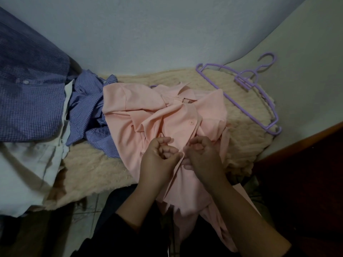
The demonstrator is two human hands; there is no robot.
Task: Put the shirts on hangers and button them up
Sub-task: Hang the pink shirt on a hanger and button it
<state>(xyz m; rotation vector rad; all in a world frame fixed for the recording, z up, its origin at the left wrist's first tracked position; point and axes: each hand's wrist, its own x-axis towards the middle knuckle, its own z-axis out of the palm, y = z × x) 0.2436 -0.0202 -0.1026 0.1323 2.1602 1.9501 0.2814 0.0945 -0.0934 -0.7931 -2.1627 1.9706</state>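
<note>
Both forearms reaching in from the near edge, over dark clothing. Left hand [159, 154] and right hand [201, 154] side by side, fingers curled, pinching the front placket of the pink shirt [148, 112] between them. Pink shirt spread rumpled across the middle of the cream fleece blanket [241, 101], collar toward the far edge, hem hanging off the near edge; one button [191, 122] showing just beyond the hands. Purple hanger tip [153, 86] poking out beside the collar. Spare purple hangers [248, 86] stacked at the blanket's right corner, well apart from the hands. Striped blue shirt [87, 106] bunched against the pink shirt's left side; checked blue shirt [31, 93] and white shirt [24, 171] farther left.
</note>
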